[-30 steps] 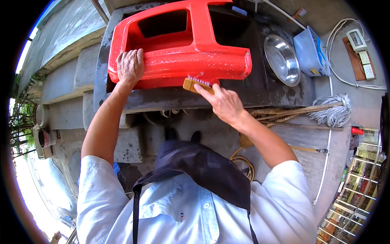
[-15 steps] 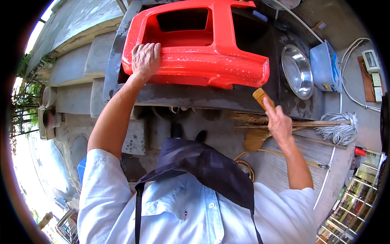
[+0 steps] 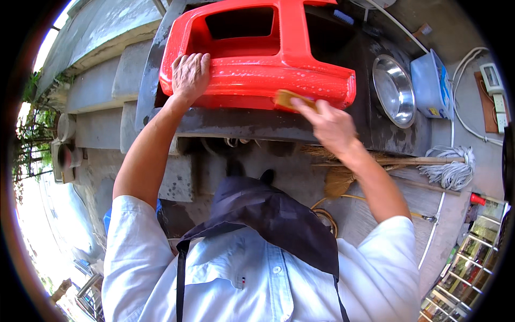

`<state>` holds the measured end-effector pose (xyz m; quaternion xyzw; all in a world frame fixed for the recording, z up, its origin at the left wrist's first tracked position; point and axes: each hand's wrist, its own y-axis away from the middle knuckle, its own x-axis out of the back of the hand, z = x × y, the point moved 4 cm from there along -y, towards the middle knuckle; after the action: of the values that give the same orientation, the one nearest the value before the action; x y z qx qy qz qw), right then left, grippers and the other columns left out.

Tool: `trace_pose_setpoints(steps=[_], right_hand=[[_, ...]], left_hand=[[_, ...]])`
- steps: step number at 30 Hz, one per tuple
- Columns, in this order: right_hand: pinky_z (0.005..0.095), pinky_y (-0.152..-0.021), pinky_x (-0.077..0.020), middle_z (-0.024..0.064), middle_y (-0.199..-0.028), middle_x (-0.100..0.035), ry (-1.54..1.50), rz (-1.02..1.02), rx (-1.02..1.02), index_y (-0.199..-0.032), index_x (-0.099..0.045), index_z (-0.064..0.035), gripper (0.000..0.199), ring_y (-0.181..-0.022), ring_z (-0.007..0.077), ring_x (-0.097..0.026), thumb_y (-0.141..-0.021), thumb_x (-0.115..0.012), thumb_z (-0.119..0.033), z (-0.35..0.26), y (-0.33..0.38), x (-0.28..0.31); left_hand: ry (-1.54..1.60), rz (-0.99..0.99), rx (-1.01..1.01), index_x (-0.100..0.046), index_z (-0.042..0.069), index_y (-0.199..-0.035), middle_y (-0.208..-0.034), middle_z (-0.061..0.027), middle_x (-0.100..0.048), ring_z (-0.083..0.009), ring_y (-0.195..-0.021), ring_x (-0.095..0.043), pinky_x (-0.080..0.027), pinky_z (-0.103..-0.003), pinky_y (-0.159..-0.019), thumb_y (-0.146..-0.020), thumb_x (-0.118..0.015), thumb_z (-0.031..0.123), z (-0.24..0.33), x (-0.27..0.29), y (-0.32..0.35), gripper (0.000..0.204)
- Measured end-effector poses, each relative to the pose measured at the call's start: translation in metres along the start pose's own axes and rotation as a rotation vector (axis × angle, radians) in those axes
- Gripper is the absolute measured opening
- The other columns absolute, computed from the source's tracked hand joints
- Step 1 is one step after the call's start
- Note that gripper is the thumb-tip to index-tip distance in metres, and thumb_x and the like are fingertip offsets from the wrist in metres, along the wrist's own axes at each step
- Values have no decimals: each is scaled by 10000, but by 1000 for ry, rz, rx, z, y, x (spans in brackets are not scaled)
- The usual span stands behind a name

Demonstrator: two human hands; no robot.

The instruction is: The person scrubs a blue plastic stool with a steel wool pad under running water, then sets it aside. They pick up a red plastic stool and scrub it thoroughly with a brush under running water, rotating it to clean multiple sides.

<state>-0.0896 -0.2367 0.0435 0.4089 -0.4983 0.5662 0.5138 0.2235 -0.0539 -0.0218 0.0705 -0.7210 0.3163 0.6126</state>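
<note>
A wet red moulded-plastic stool (image 3: 257, 59) is lying on its side on the dark concrete desk (image 3: 257, 124). The left hand (image 3: 189, 75) is lying flat, fingers spread, pressing on the stool's near edge. The right hand (image 3: 328, 124) is closing around a small tan wooden scrubbing brush (image 3: 288, 99), which is touching the stool's lower rim. A round steel bowl (image 3: 394, 89) is sitting just right of the stool.

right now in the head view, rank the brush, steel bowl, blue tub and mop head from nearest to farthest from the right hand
1. Brush: held in the right hand, against the red stool's near side.
2. Steel bowl: to the right, on the dark counter.
3. Blue tub: just past the bowl, further right.
4. Mop head: far right, lower down, on the floor.
</note>
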Motion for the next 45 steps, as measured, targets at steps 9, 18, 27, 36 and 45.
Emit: trace_pose_setpoints(steps=[9,18,27,36,45], right_hand=[[365,-564,-583,76,-831,-533,-27,-9,-51,-1460,-559,-301,673,-624,224,-662,-847,-601,-26,-15,-3,-14],[373,-546,-592,79,-813,-521,140,-26,-262,-1495,-520,-316,724,-592,236,-642,-846,-600,-5,56,95,7],[437,-596,-597,90,-811,-510,7,147,-472,-1500,-511,-335,733,-621,307,-656,-863,-587,19,29,102,-22],[450,-587,-557,124,-807,-489,-76,275,-572,-1485,-529,-325,717,-665,343,-632,-861,-592,22,11,110,-50],[433,-603,-589,101,-857,-545,-150,273,-487,-1471,-543,-313,679,-677,320,-679,-864,-599,-12,-7,75,-46]], left_hand=[[60,197,-25,-654,126,-1020,-956,-49,-671,-267,-989,-634,-415,-446,-990,-1034,-423,278,-2,-13,-2,277],[76,172,-7,-662,108,-1057,-1004,-74,-682,-279,-1023,-622,-404,-448,-1007,-1054,-403,296,-2,-20,-5,320],[25,189,-44,-652,100,-1030,-977,-79,-670,-293,-987,-625,-423,-452,-963,-1045,-399,268,-7,-18,-3,304],[28,172,-41,-655,101,-1064,-1016,-69,-681,-284,-1005,-633,-419,-450,-1000,-1050,-383,262,-11,-22,-4,317],[38,96,-24,-650,97,-1075,-1046,-67,-684,-286,-1023,-633,-419,-451,-1009,-1038,-406,259,-9,-24,-6,295]])
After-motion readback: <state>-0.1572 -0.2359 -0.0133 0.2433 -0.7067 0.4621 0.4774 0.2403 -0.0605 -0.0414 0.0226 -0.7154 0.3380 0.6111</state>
